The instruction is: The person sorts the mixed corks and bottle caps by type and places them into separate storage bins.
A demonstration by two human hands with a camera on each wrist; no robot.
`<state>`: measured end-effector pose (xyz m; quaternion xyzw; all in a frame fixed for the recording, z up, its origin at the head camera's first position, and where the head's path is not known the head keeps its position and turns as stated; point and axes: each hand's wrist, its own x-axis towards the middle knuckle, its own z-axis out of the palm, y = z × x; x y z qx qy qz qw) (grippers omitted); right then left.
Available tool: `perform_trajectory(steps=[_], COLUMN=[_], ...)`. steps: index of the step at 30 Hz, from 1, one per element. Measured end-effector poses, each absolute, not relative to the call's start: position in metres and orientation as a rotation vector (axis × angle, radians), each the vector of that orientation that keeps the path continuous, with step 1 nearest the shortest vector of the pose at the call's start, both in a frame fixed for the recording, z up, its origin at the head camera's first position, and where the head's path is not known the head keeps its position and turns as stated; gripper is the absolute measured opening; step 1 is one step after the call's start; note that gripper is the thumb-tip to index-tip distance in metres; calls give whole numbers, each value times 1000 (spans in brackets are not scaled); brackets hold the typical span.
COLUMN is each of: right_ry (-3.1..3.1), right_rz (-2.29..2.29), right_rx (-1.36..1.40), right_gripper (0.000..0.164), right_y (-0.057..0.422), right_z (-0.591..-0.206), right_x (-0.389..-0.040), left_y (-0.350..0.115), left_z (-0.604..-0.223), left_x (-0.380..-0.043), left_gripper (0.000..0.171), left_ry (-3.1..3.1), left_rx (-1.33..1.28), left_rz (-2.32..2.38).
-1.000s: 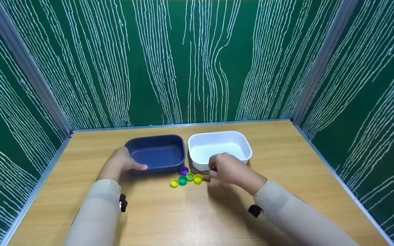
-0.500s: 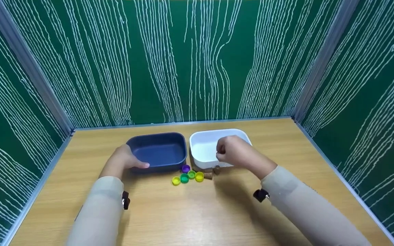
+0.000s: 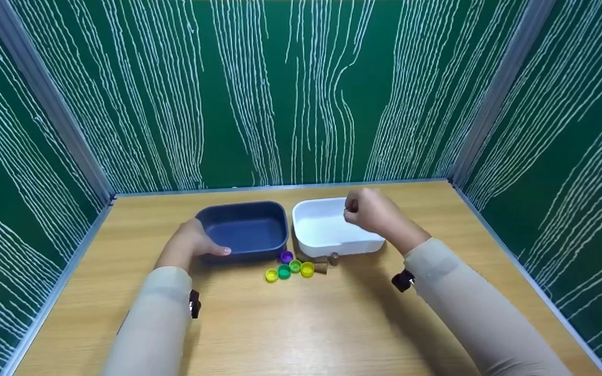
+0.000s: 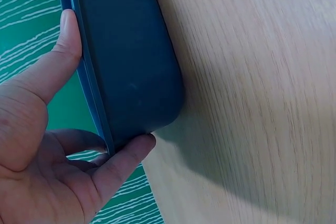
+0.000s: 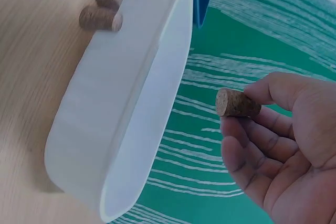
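Note:
My left hand (image 3: 191, 243) holds the left end of a dark blue tub (image 3: 246, 232), its thumb along the near rim. In the left wrist view the fingers curl round the tub's corner. Above the right part of a white tub (image 3: 322, 230) hovers my right hand (image 3: 374, 213). The right wrist view shows it pinching a small brown cork (image 5: 237, 103) between thumb and fingers, apart from the tub. More corks (image 3: 321, 268) lie on the table against the white tub's front wall. Beside them is a cluster of small round caps: purple (image 3: 287, 257), green (image 3: 284, 271), light green (image 3: 295, 266) and yellow (image 3: 271, 275).
Both tubs stand side by side on a wooden table (image 3: 280, 329), a narrow gap between them. Green panels with white wavy lines (image 3: 228, 104) enclose the back and sides. A metal frame edge (image 3: 280, 187) runs along the table's back.
My right hand has risen from the corks by the white tub's front and moved back and right over that tub. The left hand keeps its hold on the dark blue tub.

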<state>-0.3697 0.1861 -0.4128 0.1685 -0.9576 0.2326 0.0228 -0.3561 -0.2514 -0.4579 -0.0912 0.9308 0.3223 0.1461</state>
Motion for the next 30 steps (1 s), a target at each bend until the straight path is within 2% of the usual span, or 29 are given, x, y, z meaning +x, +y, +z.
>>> perform_trajectory(steps=[6,16,30], right_ry=[-2981,-3008,-3048], right_rz=[704,792,887], right_rx=[464,296,55], right_gripper=[11,14,18], right_y=[191,197,210], right_z=[-417,-429,-455], right_x=[-383,-410,-435], left_y=[-246,-245,-246], left_z=[-447,-451,-450], left_x=[-347,-351,-351], left_gripper=[127,128,127], left_ry=[2702,2668,2675], left_rx=[-230,-311,-282], left_rz=[901,920,912])
